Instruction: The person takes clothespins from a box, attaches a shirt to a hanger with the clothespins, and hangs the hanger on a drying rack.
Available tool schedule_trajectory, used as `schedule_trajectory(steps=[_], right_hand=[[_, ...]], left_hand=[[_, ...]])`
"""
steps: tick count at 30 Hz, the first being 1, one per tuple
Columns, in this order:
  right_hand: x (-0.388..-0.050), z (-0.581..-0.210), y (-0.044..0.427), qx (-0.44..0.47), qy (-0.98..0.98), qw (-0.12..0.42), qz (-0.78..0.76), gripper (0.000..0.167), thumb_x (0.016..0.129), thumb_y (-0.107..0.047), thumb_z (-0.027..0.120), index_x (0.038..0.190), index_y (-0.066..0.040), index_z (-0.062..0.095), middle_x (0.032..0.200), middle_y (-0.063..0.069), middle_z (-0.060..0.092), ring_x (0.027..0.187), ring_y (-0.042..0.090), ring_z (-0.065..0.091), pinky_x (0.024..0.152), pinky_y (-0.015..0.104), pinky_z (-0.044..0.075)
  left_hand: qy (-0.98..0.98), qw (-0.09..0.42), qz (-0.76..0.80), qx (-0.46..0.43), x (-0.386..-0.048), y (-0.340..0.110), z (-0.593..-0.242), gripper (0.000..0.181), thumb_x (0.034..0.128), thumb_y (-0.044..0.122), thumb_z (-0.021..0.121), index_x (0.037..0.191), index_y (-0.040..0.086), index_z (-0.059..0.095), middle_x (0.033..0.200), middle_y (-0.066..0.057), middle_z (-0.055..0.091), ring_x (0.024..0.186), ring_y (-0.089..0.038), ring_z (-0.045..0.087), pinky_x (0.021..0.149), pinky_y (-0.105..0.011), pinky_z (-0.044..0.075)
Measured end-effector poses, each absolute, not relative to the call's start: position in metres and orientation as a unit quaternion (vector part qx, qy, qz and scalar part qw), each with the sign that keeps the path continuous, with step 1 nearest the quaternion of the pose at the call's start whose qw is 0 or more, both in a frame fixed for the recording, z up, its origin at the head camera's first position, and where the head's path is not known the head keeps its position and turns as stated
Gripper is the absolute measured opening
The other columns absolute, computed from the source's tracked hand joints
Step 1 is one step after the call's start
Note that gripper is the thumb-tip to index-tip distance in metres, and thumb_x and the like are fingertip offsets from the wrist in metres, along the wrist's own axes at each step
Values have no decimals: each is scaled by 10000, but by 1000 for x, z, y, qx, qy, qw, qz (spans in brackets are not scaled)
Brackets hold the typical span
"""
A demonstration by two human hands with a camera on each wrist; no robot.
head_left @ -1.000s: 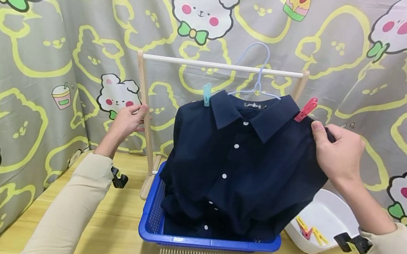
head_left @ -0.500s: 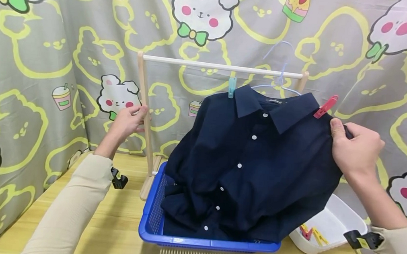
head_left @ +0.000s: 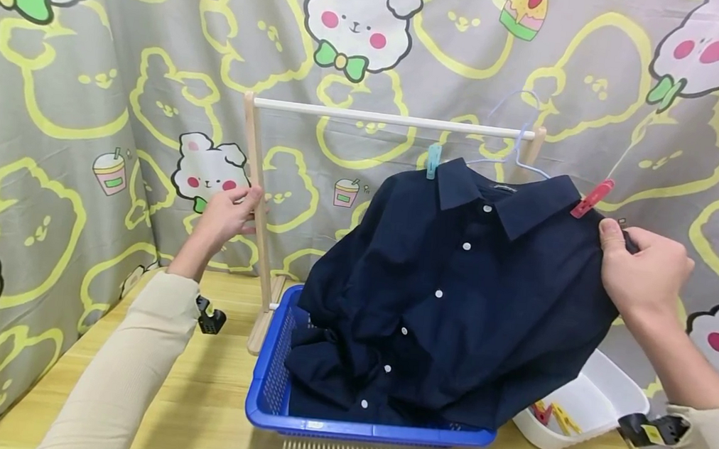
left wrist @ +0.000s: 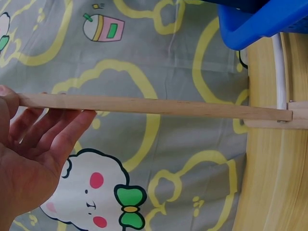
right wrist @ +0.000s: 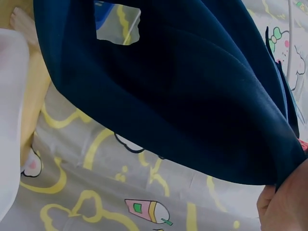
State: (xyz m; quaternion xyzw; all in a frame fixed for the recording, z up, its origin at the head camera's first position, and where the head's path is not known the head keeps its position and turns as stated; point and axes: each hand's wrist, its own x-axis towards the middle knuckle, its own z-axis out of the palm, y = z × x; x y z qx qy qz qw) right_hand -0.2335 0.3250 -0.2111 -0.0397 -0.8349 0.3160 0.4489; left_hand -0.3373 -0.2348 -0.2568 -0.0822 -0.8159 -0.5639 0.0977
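Note:
A navy button-up shirt (head_left: 457,283) is on a light-blue wire hanger (head_left: 521,142), with a teal clothespin (head_left: 433,162) and a red clothespin (head_left: 593,198) at its shoulders. My right hand (head_left: 644,271) grips the shirt's shoulder on the right, thumb in front. The hanger's hook loops above the white rod of the wooden rack (head_left: 394,118); whether it touches the rod I cannot tell. My left hand (head_left: 230,210) holds the rack's left post (left wrist: 154,106) between thumb and fingers. In the right wrist view, the shirt cloth (right wrist: 168,96) hangs from my partly visible right hand (right wrist: 288,197).
Under the shirt stands a blue plastic basket (head_left: 373,431), with the lower shirt lying in it. A white basin (head_left: 623,397) with red and yellow clothespins (head_left: 563,418) is at the right. The wooden table (head_left: 204,382) meets a printed curtain (head_left: 362,46) behind.
My right hand has carried the shirt and hanger to the right along the rod, then slightly down in the last half second. My left hand stays on the post.

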Motion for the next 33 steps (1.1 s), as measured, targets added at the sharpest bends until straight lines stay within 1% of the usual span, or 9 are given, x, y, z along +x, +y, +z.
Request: schedule_trajectory(steps=[8, 13, 16, 20, 25, 26, 27, 30, 33], right_hand=[[-231, -216, 331, -59, -840, 429, 326, 558, 993, -372, 563, 608, 31, 566, 387, -234, 333, 482, -70, 315, 936, 533, 252], [-231, -220, 333, -60, -843, 427, 322, 555, 998, -378, 561, 645, 48, 598, 394, -251, 334, 480, -80, 320, 923, 517, 253], [-230, -223, 334, -61, -847, 418, 322, 520, 1005, -380, 554, 795, 73, 699, 440, -371, 341, 532, -130, 326, 961, 530, 262], [-230, -227, 336, -65, -854, 406, 319, 488, 1011, -379, 540, 976, 66, 738, 522, -503, 330, 615, -182, 321, 991, 551, 274], [-231, -231, 338, -68, -858, 406, 307, 465, 1006, -359, 546, 882, 53, 723, 511, -479, 328, 620, -146, 323, 912, 527, 294], [-232, -232, 339, -70, -859, 405, 305, 463, 1004, -358, 550, 873, 50, 724, 504, -440, 362, 624, -129, 331, 907, 528, 296], [-232, -233, 339, -68, -860, 404, 303, 461, 1006, -352, 548, 888, 56, 728, 501, -341, 477, 636, -87, 367, 914, 542, 295], [-232, -237, 340, -67, -863, 401, 299, 455, 1009, -344, 547, 956, 65, 741, 676, 55, 705, 673, 4, 422, 943, 578, 289], [-231, -242, 341, -64, -863, 400, 301, 469, 1010, -334, 552, 904, 88, 729, 651, 117, 680, 641, -1, 420, 956, 592, 272]], left_hand=[[-817, 96, -562, -85, -338, -235, -256, 729, 1016, 566, 429, 1493, 15, 465, 1397, -298, 563, 1326, -404, 544, 948, -430, 536], [-818, 95, -561, -86, -339, -236, -256, 735, 1012, 572, 429, 1495, 19, 463, 1396, -294, 567, 1332, -402, 541, 937, -414, 541], [-816, 93, -565, -85, -339, -235, -256, 734, 1014, 567, 427, 1498, 16, 458, 1400, -303, 558, 1334, -404, 538, 948, -421, 538], [-815, 95, -566, -83, -339, -236, -256, 730, 1015, 565, 428, 1492, 14, 467, 1397, -308, 558, 1333, -403, 539, 951, -428, 537], [-824, 97, -552, -85, -339, -236, -256, 735, 1012, 580, 423, 1497, 30, 467, 1399, -280, 572, 1344, -395, 533, 934, -420, 539], [-825, 96, -550, -85, -339, -236, -256, 735, 1013, 581, 420, 1500, 33, 465, 1402, -275, 572, 1346, -394, 531, 932, -419, 539], [-825, 95, -550, -85, -339, -236, -256, 732, 1014, 579, 419, 1501, 34, 464, 1403, -274, 572, 1348, -394, 530, 932, -420, 538], [-823, 94, -555, -83, -340, -237, -257, 725, 1018, 571, 418, 1497, 30, 467, 1400, -278, 571, 1346, -396, 531, 933, -423, 538], [-821, 94, -556, -84, -341, -237, -257, 722, 1020, 567, 416, 1494, 25, 469, 1398, -282, 571, 1345, -398, 532, 936, -428, 538]])
